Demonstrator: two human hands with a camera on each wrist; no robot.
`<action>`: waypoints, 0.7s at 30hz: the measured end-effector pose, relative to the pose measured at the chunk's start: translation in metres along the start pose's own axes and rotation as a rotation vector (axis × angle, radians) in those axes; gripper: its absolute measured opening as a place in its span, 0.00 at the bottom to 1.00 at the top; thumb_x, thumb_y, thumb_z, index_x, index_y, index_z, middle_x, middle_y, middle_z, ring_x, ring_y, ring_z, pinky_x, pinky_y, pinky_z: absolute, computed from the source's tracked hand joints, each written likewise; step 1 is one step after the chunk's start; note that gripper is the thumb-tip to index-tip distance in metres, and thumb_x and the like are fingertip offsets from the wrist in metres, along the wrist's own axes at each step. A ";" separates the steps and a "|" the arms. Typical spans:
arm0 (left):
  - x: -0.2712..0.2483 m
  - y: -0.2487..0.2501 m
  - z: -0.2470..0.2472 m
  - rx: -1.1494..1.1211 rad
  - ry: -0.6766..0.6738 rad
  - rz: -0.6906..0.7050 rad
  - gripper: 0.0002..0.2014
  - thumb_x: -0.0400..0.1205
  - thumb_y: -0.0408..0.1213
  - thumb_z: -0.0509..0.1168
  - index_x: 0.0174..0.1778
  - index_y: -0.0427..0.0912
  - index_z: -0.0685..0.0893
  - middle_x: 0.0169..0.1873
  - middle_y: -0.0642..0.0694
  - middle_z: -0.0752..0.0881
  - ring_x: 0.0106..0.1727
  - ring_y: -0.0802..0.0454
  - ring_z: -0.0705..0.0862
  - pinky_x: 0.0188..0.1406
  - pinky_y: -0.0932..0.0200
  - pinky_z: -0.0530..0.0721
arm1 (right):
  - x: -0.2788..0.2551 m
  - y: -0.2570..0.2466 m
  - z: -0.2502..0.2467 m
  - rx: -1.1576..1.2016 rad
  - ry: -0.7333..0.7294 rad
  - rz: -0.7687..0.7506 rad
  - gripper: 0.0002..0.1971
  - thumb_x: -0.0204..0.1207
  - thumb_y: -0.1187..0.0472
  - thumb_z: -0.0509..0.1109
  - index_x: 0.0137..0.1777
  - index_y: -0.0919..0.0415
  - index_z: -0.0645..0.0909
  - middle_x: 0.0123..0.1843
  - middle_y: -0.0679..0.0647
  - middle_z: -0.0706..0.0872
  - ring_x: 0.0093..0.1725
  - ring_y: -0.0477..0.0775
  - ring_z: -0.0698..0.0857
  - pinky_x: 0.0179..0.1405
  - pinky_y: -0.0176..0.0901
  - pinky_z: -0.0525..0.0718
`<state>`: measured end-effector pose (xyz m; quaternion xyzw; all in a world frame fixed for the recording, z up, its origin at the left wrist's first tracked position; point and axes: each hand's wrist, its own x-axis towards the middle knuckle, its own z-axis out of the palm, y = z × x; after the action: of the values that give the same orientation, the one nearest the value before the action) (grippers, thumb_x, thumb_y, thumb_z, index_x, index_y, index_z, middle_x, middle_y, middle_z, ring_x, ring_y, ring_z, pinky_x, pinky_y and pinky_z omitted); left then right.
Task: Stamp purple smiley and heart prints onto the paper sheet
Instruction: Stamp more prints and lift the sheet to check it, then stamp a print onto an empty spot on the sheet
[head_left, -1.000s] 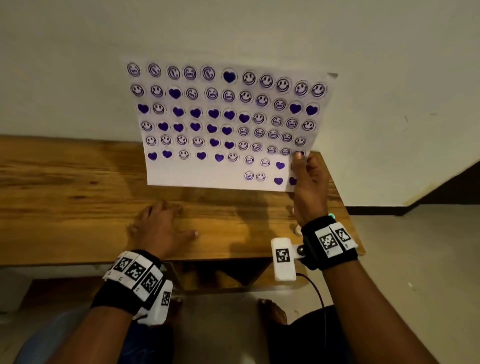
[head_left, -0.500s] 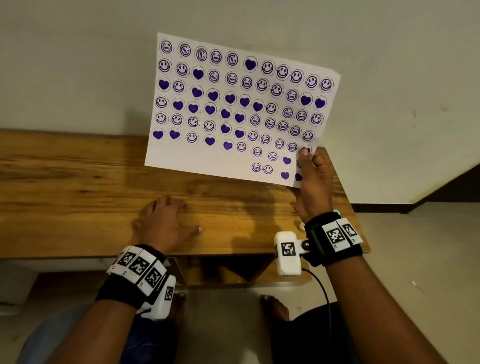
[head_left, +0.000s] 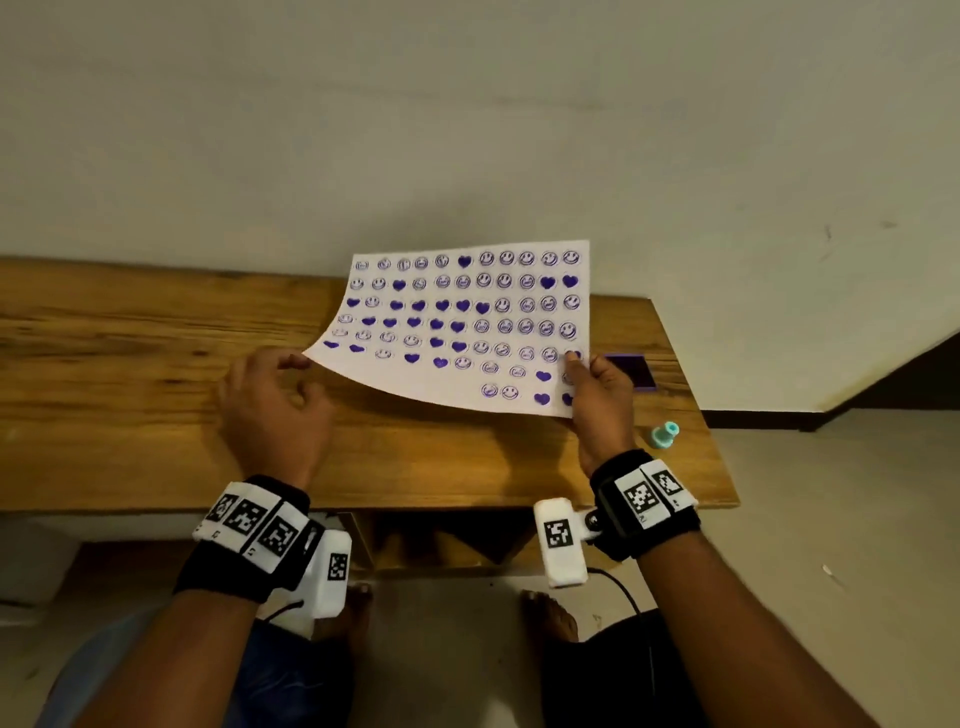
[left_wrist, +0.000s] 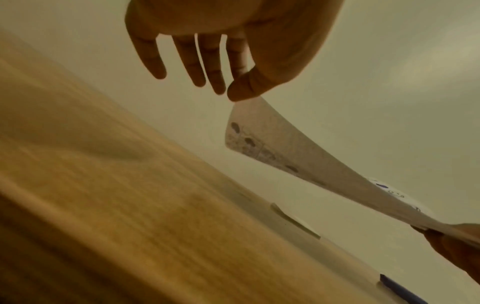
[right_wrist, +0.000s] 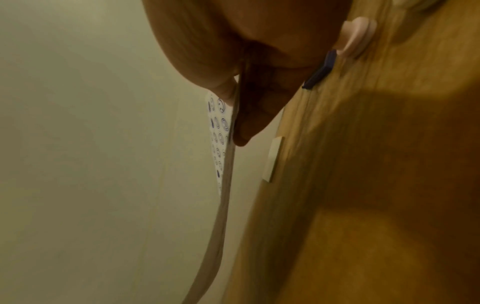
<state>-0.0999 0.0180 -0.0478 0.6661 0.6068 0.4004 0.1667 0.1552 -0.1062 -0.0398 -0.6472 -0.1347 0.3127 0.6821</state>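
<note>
Only the head view shows the printed face of the white paper sheet (head_left: 457, 332), covered in rows of purple smiley and heart prints with a bare strip along its near edge; the left wrist view shows only its grey underside (left_wrist: 298, 160), with ink spots showing through. The right wrist view alone reveals a pale pink stamp (right_wrist: 355, 39) lying on the table beyond the hand. The sheet is held tilted above the brown wooden table (head_left: 130, 374), its far edge raised towards the wall. The right hand (head_left: 602, 400) pinches its near right corner, thumb on top and fingers beneath. The left hand (head_left: 270, 410) is at the sheet's left corner, fingers hanging loosely, with the thumb tip just at the corner; whether it actually grips cannot be told. To the right of the right hand, a dark purple square ink pad (head_left: 631, 370) lies on the table, and nearer the table's front edge is a small teal stamp (head_left: 665, 434).
</note>
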 end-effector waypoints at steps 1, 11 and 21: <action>-0.001 0.001 -0.002 -0.009 0.040 0.008 0.13 0.74 0.32 0.66 0.54 0.46 0.80 0.58 0.43 0.81 0.63 0.41 0.76 0.57 0.51 0.71 | -0.001 0.007 0.001 -0.041 0.004 0.001 0.06 0.85 0.59 0.67 0.54 0.56 0.86 0.49 0.55 0.94 0.46 0.56 0.93 0.46 0.55 0.92; -0.018 0.007 0.017 0.004 -0.313 0.390 0.14 0.78 0.47 0.64 0.57 0.49 0.85 0.59 0.47 0.83 0.64 0.42 0.77 0.58 0.55 0.69 | -0.003 0.054 0.000 -0.387 0.011 0.034 0.07 0.82 0.62 0.68 0.51 0.58 0.89 0.46 0.53 0.94 0.47 0.54 0.93 0.55 0.59 0.90; -0.035 0.003 0.042 0.302 -0.716 0.431 0.26 0.78 0.58 0.65 0.73 0.61 0.75 0.80 0.54 0.66 0.82 0.49 0.59 0.81 0.40 0.54 | -0.007 0.051 -0.002 -0.615 -0.010 -0.076 0.08 0.82 0.59 0.68 0.47 0.57 0.89 0.45 0.53 0.93 0.49 0.56 0.91 0.54 0.52 0.88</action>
<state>-0.0649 -0.0045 -0.0839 0.8910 0.4096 0.0767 0.1800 0.1383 -0.1140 -0.0876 -0.8163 -0.2505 0.2345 0.4647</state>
